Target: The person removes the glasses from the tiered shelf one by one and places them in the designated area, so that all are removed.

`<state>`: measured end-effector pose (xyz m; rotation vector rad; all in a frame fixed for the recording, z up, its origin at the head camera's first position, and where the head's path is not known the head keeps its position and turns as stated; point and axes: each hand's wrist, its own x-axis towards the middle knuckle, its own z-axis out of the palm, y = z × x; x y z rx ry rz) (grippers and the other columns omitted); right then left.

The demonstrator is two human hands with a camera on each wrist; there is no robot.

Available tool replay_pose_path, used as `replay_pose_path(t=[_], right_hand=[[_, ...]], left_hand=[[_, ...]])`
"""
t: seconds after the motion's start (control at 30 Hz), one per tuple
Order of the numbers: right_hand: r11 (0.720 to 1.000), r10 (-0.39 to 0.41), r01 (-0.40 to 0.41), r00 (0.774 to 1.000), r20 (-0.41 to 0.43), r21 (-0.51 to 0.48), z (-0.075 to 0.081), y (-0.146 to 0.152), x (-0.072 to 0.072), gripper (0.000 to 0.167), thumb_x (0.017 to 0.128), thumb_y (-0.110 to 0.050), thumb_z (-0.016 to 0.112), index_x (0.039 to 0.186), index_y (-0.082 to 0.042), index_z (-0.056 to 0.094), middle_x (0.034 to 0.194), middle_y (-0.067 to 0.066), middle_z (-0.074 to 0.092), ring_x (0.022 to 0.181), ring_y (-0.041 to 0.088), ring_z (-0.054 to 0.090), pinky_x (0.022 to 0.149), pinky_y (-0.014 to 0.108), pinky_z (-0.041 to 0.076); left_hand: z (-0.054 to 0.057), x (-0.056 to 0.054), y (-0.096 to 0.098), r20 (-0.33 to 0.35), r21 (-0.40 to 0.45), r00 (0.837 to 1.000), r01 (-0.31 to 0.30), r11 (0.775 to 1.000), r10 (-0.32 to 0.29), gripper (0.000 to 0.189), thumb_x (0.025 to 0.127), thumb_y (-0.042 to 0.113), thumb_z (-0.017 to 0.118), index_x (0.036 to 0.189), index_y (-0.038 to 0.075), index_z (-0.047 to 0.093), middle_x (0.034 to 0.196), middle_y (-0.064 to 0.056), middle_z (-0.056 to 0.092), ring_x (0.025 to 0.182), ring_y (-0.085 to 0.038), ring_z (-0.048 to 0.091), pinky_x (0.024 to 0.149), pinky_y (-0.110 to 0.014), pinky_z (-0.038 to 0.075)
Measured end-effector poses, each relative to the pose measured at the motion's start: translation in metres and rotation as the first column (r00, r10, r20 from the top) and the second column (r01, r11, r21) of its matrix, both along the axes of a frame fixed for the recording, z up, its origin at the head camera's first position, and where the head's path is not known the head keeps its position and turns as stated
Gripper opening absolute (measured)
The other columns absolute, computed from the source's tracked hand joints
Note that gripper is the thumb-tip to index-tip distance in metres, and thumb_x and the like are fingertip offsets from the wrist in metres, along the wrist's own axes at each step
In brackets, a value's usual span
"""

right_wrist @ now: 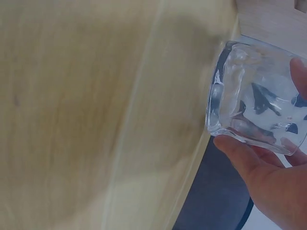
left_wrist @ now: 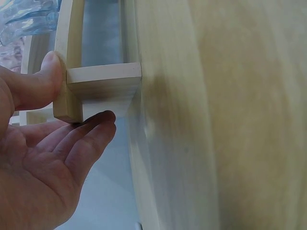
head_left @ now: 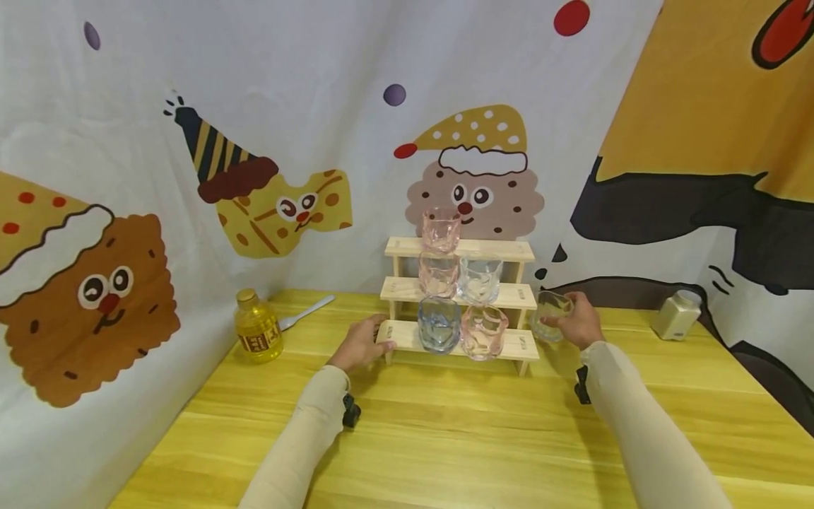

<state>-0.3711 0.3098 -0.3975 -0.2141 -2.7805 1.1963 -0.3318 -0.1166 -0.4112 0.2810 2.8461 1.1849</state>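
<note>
A three-step wooden display rack [head_left: 399,334] stands against the back cloth with several wavy glass cups on it. My left hand [head_left: 364,344] holds the left end of its lowest step, the thumb [left_wrist: 45,79] on top and the fingers below. To the right of the rack, my right hand [head_left: 581,322] grips a clear glass cup [right_wrist: 259,96] by its side. The top step bears a pink cup [head_left: 441,232]. On the middle step are another pink cup [head_left: 438,274] and a clear one [head_left: 480,279]. A blue cup [head_left: 439,325] and a pink cup [head_left: 483,332] share the lowest step.
At the left of the wooden table [head_left: 445,438] stands a yellow oil bottle [head_left: 258,329], with a white utensil [head_left: 311,311] lying behind it. A white-capped jar [head_left: 677,316] is at the far right. Printed cloth [head_left: 305,56] hangs behind the table.
</note>
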Motion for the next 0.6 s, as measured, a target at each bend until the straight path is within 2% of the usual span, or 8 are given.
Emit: replay_pose_path(t=[0.37, 0.6], right_hand=[[1.000, -0.017, 0.017, 1.000, -0.002, -0.014, -0.0048, -0.0008, -0.0006, 0.089, 0.089, -0.020, 0.076, 0.153, 0.009, 0.021, 0.144, 0.039, 0.040, 0.127, 0.053, 0.044, 0.103, 0.063, 0.045], [1.000, -0.013, 0.013, 1.000, 0.008, -0.005, -0.0044, -0.0014, -0.0011, 0.090, 0.091, -0.022, 0.074, 0.155, 0.007, 0.018, 0.149, 0.039, 0.036, 0.132, 0.055, 0.042, 0.104, 0.064, 0.045]], left_hand=[[0.0000, -0.0001, -0.0001, 0.002, -0.007, 1.000, 0.001, 1.000, -0.001, 0.065, 0.095, 0.019, 0.070, 0.152, 0.005, 0.042, 0.142, -0.023, 0.058, 0.131, -0.037, 0.057, 0.104, -0.049, 0.053], [-0.0023, -0.0021, -0.0003, -0.003, 0.005, 1.000, 0.001, 1.000, -0.001, 0.066, 0.095, 0.018, 0.071, 0.152, 0.003, 0.041, 0.141, -0.024, 0.059, 0.128, -0.037, 0.060, 0.102, -0.047, 0.055]])
